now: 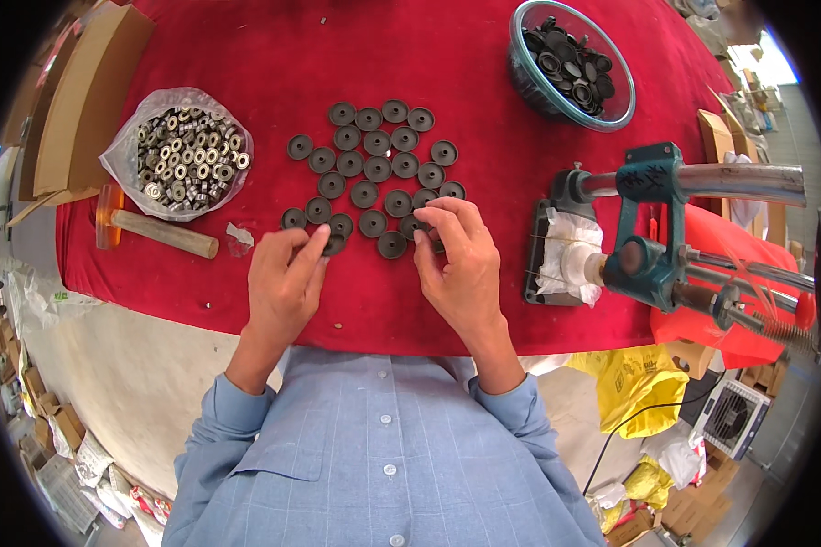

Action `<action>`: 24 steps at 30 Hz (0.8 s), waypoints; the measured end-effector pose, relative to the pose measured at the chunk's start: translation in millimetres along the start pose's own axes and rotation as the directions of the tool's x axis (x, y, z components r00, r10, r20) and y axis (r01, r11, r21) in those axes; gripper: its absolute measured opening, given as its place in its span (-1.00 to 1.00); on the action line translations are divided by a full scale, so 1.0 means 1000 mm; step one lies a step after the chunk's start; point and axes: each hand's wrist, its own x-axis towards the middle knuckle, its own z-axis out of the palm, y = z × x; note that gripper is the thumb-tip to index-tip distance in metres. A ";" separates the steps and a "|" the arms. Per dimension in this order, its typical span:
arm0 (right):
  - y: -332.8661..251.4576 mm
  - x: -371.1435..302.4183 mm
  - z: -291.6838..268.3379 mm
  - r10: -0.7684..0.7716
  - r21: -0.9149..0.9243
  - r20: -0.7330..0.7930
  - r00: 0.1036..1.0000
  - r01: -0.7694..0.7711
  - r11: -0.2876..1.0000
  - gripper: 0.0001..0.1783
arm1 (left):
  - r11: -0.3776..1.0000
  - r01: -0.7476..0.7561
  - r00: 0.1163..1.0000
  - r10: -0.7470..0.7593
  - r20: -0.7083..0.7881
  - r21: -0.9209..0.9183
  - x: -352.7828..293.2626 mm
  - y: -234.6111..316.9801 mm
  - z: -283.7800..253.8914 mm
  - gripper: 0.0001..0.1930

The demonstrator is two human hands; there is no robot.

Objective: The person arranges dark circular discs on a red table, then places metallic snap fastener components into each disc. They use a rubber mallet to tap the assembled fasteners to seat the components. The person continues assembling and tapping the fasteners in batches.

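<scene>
A red-clothed table (483,55) bears over 20 black discs (378,169), 1 bag (119,162) of bearings (192,157), 1 mallet (164,232), 1 bowl (540,93) and, apparently, 1 arbor press (650,196).

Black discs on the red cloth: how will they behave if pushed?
The black discs would probably slide, not roll, since most lie flat on the red cloth. Their even raised rims suggest stiff parts. Low and wide, they seem unlikely to tip.

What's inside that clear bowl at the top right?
The clear bowl holds a heap of round black parts; the upper ones cover whatever lies deeper.
</scene>
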 end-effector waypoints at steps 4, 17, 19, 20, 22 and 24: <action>0.002 -0.007 0.001 -0.008 0.040 0.001 1.000 0.007 0.999 -0.64 | 0.999 0.007 0.996 -0.004 0.091 -0.032 -0.023 0.008 0.007 -0.40; 0.016 -0.038 -0.014 0.044 -0.037 -0.019 0.999 -0.045 0.998 -0.36 | 0.989 0.054 0.992 -0.038 0.118 -0.137 -0.008 0.028 0.028 -0.50; 0.015 -0.036 -0.014 0.040 -0.032 -0.015 0.999 -0.040 0.999 -0.36 | 0.986 0.067 0.991 -0.049 0.125 -0.149 -0.005 0.031 0.024 -0.49; 0.014 -0.036 -0.016 0.036 -0.026 -0.008 0.999 -0.036 0.999 -0.35 | 0.985 0.064 0.990 -0.043 0.134 -0.158 -0.005 0.034 0.019 -0.49; 0.014 -0.037 -0.016 0.027 -0.019 0.008 1.000 -0.026 0.999 -0.35 | 0.985 0.061 0.989 -0.037 0.146 -0.164 -0.005 0.037 0.013 -0.48; 0.015 -0.036 -0.017 0.012 -0.022 0.029 0.999 -0.011 1.000 -0.33 | 0.985 0.061 0.988 -0.037 0.148 -0.164 -0.005 0.040 0.010 -0.48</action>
